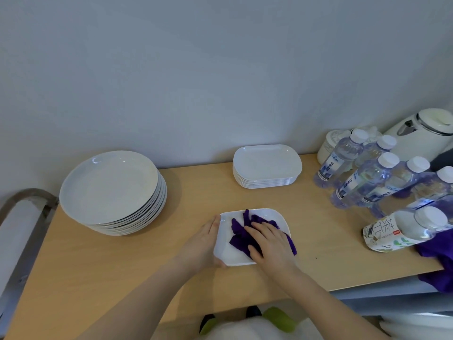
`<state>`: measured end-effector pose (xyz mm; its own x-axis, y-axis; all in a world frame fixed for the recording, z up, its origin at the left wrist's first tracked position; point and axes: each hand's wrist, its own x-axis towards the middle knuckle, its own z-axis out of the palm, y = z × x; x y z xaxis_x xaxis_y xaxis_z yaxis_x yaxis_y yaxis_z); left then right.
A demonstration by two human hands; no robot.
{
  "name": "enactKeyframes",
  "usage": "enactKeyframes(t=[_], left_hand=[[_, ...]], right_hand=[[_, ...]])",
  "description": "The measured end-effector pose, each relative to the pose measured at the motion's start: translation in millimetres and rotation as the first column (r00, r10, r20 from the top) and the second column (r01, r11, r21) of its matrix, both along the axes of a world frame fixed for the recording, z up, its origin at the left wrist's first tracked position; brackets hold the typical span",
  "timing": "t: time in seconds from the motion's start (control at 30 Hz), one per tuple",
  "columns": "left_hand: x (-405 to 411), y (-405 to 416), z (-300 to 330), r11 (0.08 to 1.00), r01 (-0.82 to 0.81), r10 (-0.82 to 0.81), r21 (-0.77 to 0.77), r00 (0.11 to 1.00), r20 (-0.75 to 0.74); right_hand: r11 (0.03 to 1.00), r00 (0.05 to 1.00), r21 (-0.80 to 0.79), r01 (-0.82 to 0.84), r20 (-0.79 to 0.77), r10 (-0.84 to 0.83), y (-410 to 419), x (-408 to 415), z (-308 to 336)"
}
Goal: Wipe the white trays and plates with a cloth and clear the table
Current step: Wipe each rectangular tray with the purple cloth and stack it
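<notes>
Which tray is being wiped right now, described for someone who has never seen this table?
On the wooden table, look at the near edge, between the round plate stack and the bottles. A single white tray lies there under a purple cloth; unlike the stacked trays by the wall, it lies alone.

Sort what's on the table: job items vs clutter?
Job: white tray under purple cloth, right hand pressing cloth, left hand holding tray edge, tray stack, plate stack.
Clutter: water bottles, tea bottle, kettle.
</notes>
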<state>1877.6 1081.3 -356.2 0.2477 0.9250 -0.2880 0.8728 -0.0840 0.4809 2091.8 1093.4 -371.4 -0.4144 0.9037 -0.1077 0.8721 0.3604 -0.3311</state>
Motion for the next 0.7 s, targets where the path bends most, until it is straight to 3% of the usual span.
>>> enactKeyframes(t=[0.17, 0.33, 0.47, 0.6, 0.7], left_hand=[[0, -2, -8, 1.0, -0.001, 0.001, 0.002, 0.999, -0.032], [-10, 0, -9, 0.991, 0.031, -0.017, -0.134, 0.994, 0.104], [-21, 5, -2, 0.969, -0.187, 0.23, -0.159, 0.92, 0.319], [-14, 4, -2, 0.896, -0.425, 0.443, -0.126, 0.874, 0.202], [-6, 2, -6, 0.849, -0.516, 0.528, -0.109, 0.835, 0.158]], right_hand=[[0.997, 0.998, -0.017, -0.069, -0.012, 0.068, -8, -22, 0], [0.988, 0.988, -0.054, -0.144, -0.06, 0.14, -7, -36, 4], [0.985, 0.982, -0.057, -0.166, -0.098, 0.159, -6, -35, 7], [0.989, 0.986, -0.045, -0.138, -0.102, 0.133, -7, -37, 5], [0.99, 0.987, -0.043, -0.134, -0.098, 0.13, -6, -39, 5]])
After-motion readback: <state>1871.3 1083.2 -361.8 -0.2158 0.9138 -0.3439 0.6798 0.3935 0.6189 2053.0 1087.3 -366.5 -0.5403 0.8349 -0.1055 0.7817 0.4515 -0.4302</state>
